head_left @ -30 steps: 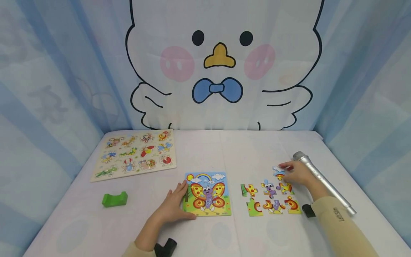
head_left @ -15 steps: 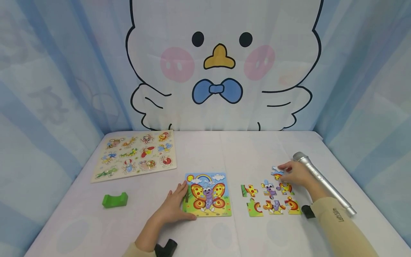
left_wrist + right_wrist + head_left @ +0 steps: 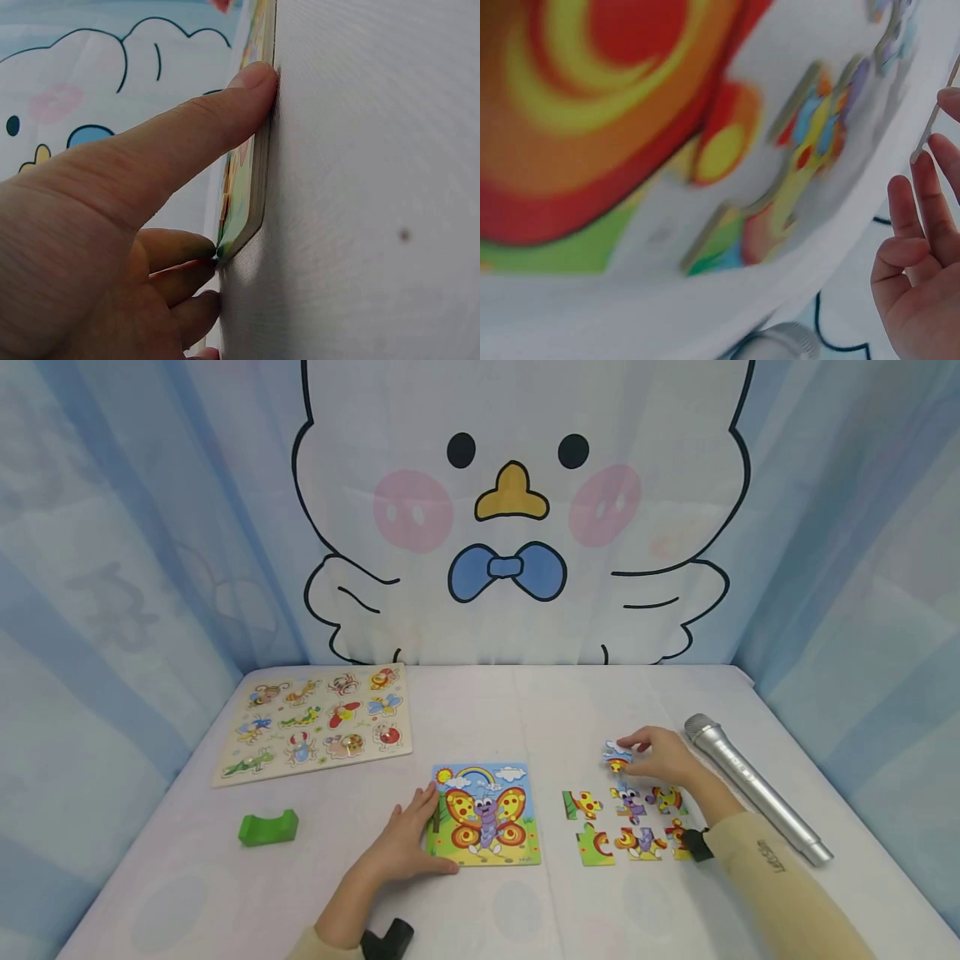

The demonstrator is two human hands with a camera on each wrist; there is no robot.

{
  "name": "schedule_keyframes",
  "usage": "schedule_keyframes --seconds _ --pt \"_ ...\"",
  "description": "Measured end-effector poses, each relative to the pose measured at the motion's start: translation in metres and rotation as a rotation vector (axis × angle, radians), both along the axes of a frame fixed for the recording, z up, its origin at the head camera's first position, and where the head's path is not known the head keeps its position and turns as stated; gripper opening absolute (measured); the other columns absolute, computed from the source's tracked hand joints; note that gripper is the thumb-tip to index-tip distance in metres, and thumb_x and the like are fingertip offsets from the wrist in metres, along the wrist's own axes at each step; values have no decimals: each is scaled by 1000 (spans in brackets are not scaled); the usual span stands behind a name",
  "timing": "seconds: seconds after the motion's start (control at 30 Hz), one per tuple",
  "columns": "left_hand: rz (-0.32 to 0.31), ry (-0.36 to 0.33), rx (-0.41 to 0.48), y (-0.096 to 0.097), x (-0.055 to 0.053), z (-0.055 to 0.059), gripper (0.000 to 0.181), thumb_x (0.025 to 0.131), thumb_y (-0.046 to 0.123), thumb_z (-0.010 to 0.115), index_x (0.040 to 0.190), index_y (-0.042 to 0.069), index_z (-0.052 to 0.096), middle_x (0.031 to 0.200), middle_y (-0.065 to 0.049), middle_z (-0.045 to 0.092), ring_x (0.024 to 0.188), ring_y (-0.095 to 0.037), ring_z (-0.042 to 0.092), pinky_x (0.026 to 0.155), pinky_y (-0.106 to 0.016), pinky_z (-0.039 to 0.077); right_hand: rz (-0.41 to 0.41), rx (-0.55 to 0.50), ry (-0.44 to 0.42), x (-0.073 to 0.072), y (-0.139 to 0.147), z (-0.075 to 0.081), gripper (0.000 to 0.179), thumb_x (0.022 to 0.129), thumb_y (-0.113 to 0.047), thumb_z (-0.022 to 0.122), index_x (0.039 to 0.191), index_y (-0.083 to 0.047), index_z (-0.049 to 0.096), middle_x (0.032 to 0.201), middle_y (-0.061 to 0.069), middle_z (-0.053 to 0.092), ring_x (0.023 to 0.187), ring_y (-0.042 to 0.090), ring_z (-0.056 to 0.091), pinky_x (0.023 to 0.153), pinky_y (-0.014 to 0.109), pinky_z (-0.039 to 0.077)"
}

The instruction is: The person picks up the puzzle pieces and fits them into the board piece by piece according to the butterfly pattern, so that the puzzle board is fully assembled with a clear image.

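A square butterfly puzzle board (image 3: 487, 818) lies flat on the table. My left hand (image 3: 405, 839) rests at its lower left corner, thumb along the near edge and fingers at the left edge. In the left wrist view the thumb (image 3: 217, 109) lies straight against the side of the board (image 3: 259, 172). My right hand (image 3: 663, 758) pinches a puzzle piece (image 3: 617, 755) with a cloud on it between thumb and fingers. That piece shows as a thin edge in the right wrist view. Below it lie several loose puzzle pieces (image 3: 638, 842).
At the back left lies a peg puzzle board (image 3: 318, 718) with insect pictures. A green block (image 3: 268, 827) sits nearer the left edge. A silver microphone (image 3: 757, 785) lies slanting to the right of my right hand. A curtain (image 3: 517, 627) with a cartoon bird stands behind the table.
My right hand has moved left with the cloud puzzle piece, away from the right column of pieces. The left hand and the butterfly board have stayed in place.
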State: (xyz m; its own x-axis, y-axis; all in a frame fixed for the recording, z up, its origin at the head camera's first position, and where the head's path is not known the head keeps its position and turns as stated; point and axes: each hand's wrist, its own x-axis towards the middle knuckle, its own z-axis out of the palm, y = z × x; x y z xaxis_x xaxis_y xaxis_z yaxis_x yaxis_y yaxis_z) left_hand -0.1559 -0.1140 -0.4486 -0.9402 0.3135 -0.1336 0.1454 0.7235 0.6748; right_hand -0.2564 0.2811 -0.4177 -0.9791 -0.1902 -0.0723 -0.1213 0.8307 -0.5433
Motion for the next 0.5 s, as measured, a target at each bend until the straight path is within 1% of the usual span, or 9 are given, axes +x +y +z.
schedule_keyframes --seconds 0.13,0.27,0.4,0.5 --pt "-1 -1 5 0 0 1 105 61 38 83 140 -5 29 149 -17 18 137 -35 11 109 -53 5 69 -26 28 0 -14 4 43 72 -14 75 111 -2 63 107 13 60 96 30 51 77 41 45" --pt "-4 5 8 1 1 2 104 61 37 83 139 -6 29 149 -18 18 137 -36 12 109 -54 5 137 -34 50 0 -28 6 42 71 -13 76 110 -2 64 104 10 61 94 27 51 76 38 45" --pt "-4 4 6 1 1 3 104 61 37 83 139 -6 29 149 -18 18 136 -36 12 109 -54 5 179 -40 59 1 -43 6 41 70 -13 76 109 -3 65 103 7 61 92 25 51 75 36 44" --pt "1 -3 5 1 1 3 104 61 37 83 139 -5 29 149 -18 18 137 -35 11 109 -54 5 194 -40 52 1 -56 6 41 70 -13 76 109 -4 66 102 5 62 91 24 51 76 36 44"
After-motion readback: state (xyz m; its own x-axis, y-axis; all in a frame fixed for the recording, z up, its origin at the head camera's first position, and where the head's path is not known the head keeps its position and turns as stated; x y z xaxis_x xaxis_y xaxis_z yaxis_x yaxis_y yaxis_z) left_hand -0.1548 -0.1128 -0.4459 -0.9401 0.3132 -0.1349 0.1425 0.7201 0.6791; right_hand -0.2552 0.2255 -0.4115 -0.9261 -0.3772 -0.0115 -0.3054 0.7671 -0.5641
